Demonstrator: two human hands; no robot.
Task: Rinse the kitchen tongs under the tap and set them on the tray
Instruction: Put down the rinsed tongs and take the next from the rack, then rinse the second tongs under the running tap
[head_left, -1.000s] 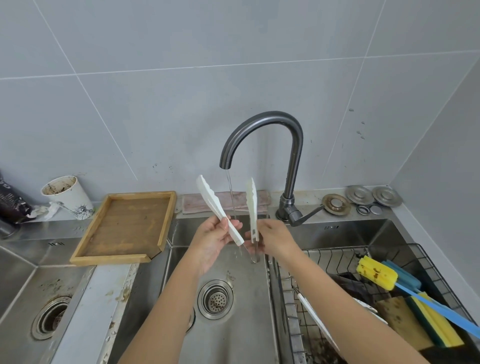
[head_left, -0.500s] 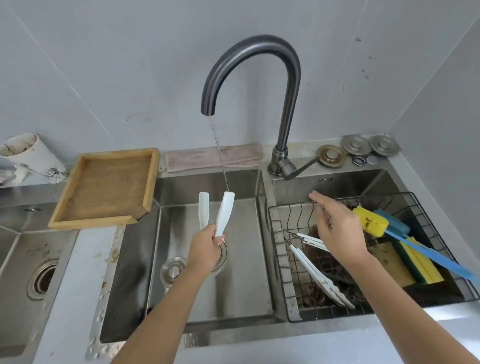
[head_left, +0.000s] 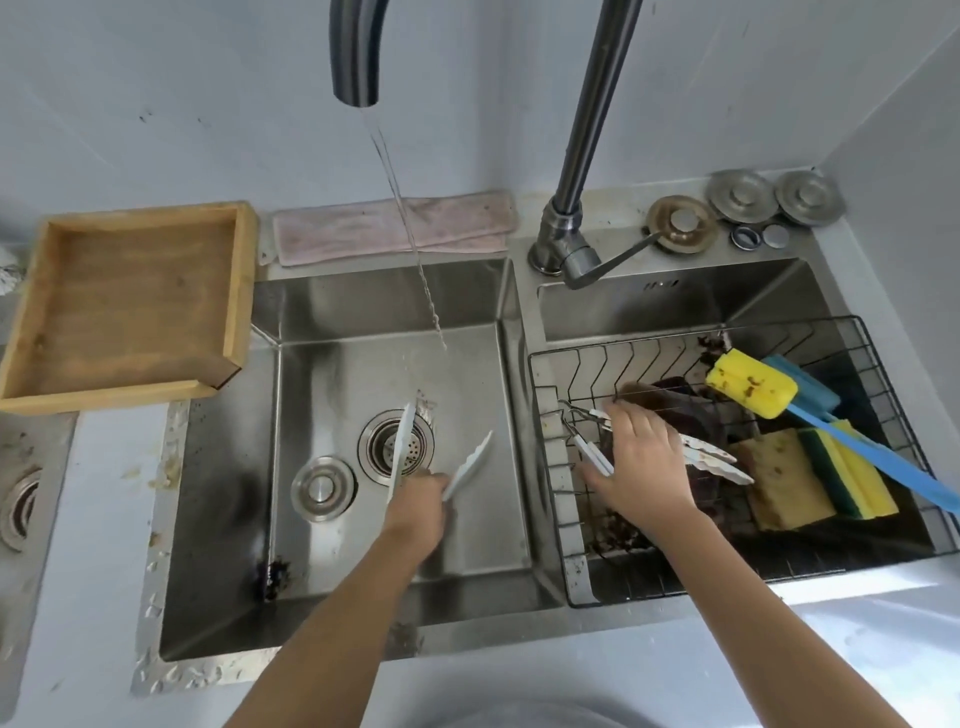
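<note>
The left hand (head_left: 418, 501) grips a pair of white tongs (head_left: 402, 449) at their hinge end, fingers curled round it. The two arms of the tongs splay apart above the fist: one stands nearly upright over the drain strainer (head_left: 397, 447), the other leans away to the right. They hang inside the middle sink basin (head_left: 478, 519), which also holds a round metal plug (head_left: 323, 488) just left of the fist. The water stream (head_left: 410, 234) from the tap spout (head_left: 356, 52) falls to the basin floor just beyond the tips of the tongs; whether it touches them cannot be told.

The wooden tray (head_left: 127, 301) sits up and to the left of the left hand, well apart from the tongs, on the ledge between two basins, with nothing in it.

To the right, the wire basket (head_left: 550, 467) rests in the right basin. In it lie a second pair of tongs (head_left: 717, 462), a yellow sponge brush (head_left: 750, 382) with a blue handle, a brown-stained sponge (head_left: 784, 478), a yellow-green scouring pad (head_left: 847, 478) and something dark beneath. The right hand (head_left: 641, 462) lies over the handle end of the second tongs, fingers spread and bent down onto them; their wire hinge shows just past the fingertips and the white scalloped tips stick out to the right of the palm. Whether the fingers have closed round them cannot be told.

A pink cloth (head_left: 395, 228) lies on the back ledge.
</note>
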